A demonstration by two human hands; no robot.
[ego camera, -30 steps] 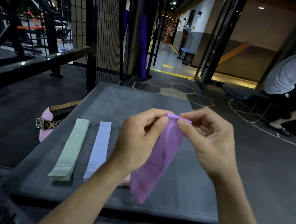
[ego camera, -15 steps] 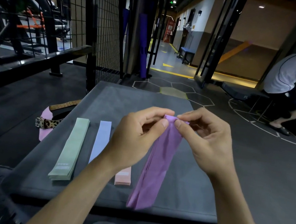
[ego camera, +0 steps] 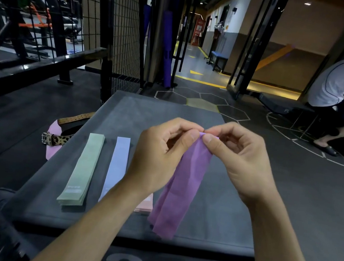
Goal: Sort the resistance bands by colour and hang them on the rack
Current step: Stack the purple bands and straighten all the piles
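Fingers close in: the left hand (ego camera: 158,159) and right hand (ego camera: 239,161) pinch the purple band (ego camera: 181,188) tighter at its top, hanging straighter over the surface (ego camera: 210,212), nearly ready to join the sorted row.

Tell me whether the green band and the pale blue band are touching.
Apart. The head view shows a strip of the grey box top between the green band and the pale blue band along their whole length.

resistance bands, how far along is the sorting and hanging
Sorting is partly done: the green band, the pale blue band and a pink band lie side by side on the grey box. The left hand and right hand pinch the purple band. Nothing is hung yet.
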